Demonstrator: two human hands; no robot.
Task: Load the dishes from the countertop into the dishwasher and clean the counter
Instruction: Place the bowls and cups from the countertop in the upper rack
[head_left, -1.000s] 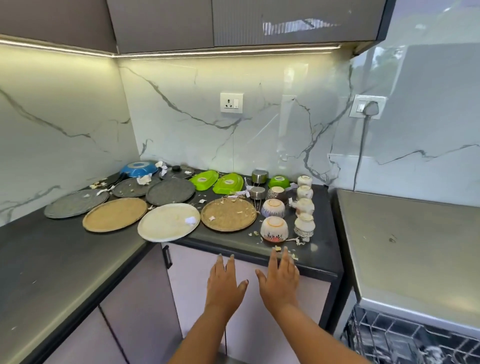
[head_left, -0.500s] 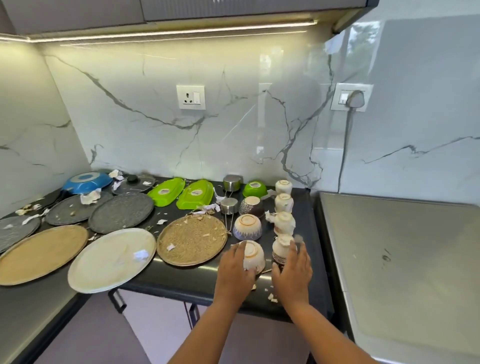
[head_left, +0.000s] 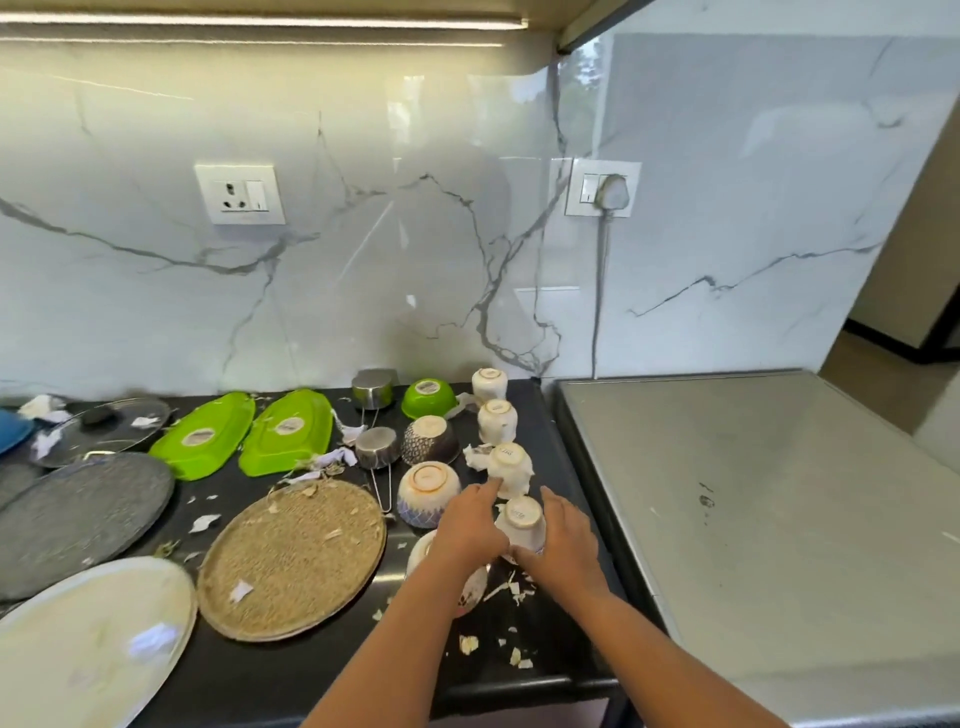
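On the black counter (head_left: 291, 670) stand upturned dishes. My right hand (head_left: 563, 545) grips the right side of the nearest upturned white cup (head_left: 522, 522). My left hand (head_left: 470, 525) presses against that cup's left side with bent fingers, and its forefinger reaches to the following cup (head_left: 511, 470). That hand lies over an upturned white bowl (head_left: 470, 592) and hides most of it. Two more white cups (head_left: 497, 420) stand in the row behind. Left of them sit two patterned bowls (head_left: 428, 491), a woven round plate (head_left: 293, 561) and a cream plate (head_left: 88, 639).
Torn paper scraps (head_left: 514, 590) litter the counter. Two green trays (head_left: 285, 431), a green bowl (head_left: 428, 397), two steel strainers (head_left: 376, 447), grey plates (head_left: 78, 514) and a lid (head_left: 104, 426) lie further back. A grey steel top (head_left: 753, 519) adjoins on the right.
I have come closer to the counter. My hands went from the counter's edge up to the dishes. The left moved off the bowl's side towards the nearest cup and the right closed round it.
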